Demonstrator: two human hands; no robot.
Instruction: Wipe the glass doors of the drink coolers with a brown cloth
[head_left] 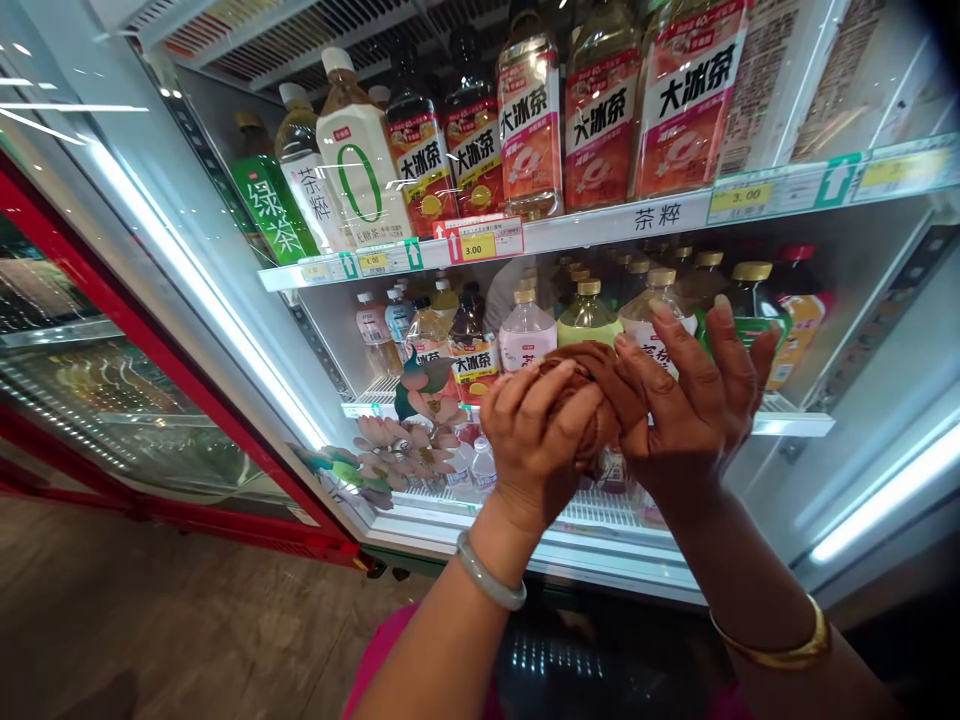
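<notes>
A crumpled brown cloth [592, 385] is bunched between my two hands in front of a glass-fronted drinks fridge. My left hand [532, 440], with a pale bangle on its wrist, has its fingers curled round the bunched part. My right hand [694, 400], a gold bangle below it, has its fingers raised and spread, while a fold of the cloth runs to its thumb side and looks pinched there. Past the hands, bottles with pink, yellow-green and green contents stand on the middle shelf.
Large tea bottles [529, 120] line the upper shelf [585, 228], which carries price tags. A red-framed fridge door [187, 350] slants along the left. Flower decals [409, 450] show on the glass at lower left. Brown floor [187, 620] lies below.
</notes>
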